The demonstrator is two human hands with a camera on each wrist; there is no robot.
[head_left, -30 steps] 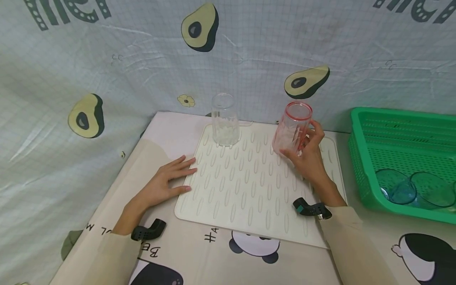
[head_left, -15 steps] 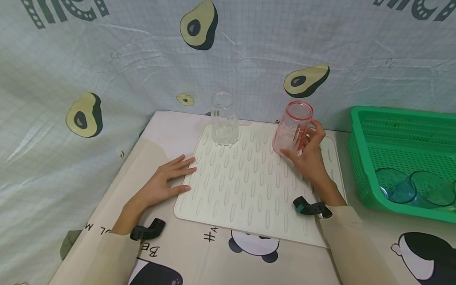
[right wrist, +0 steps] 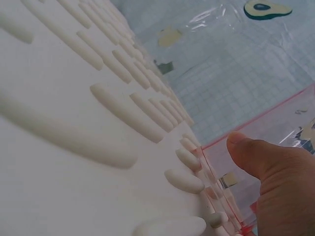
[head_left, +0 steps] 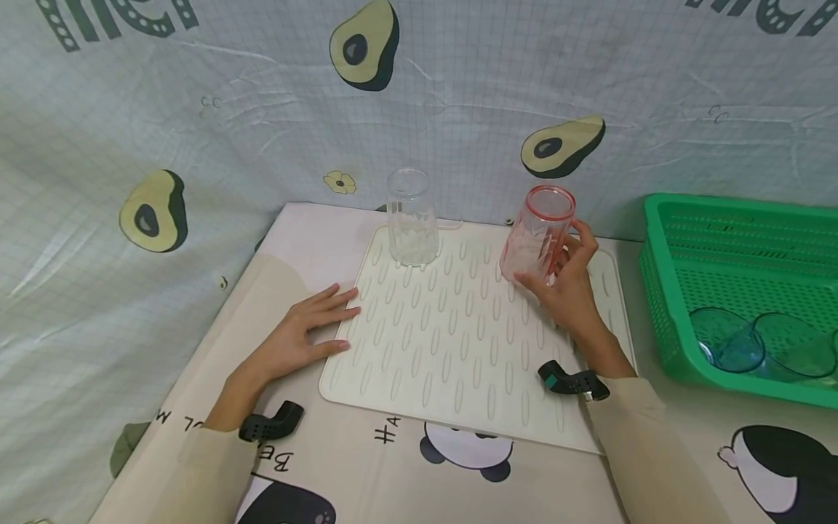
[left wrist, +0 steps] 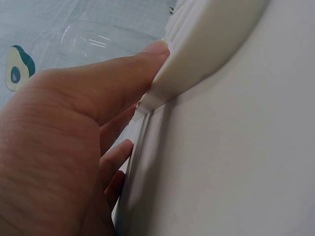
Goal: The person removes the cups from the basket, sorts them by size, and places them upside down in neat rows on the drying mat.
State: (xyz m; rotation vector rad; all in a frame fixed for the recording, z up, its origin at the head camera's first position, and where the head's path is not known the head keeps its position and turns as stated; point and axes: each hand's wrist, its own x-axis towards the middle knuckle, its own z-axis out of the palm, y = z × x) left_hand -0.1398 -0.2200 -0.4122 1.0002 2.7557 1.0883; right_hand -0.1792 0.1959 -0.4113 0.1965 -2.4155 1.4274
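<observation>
A red-tinted clear drinking glass (head_left: 533, 236) stands on the white ridged mat (head_left: 452, 342), near its far right part. My right hand (head_left: 568, 280) grips it low on its right side. In the right wrist view, the thumb (right wrist: 246, 150) presses the wall of the glass just above the mat's raised ridges; the other fingers are mostly hidden. At the mat's left edge lies my left hand (head_left: 304, 335), fingers spread, with thumb and fingertips touching the edge. A colourless glass (head_left: 414, 233) stands at the mat's far left corner, beyond the left hand.
To the right of the mat is a green plastic basket (head_left: 668, 291) with bluish glasses (head_left: 736, 349) inside. A wall sheet printed with avocados (head_left: 553, 149) rises behind and to the left. Printed cloth (head_left: 524, 495) covers the table.
</observation>
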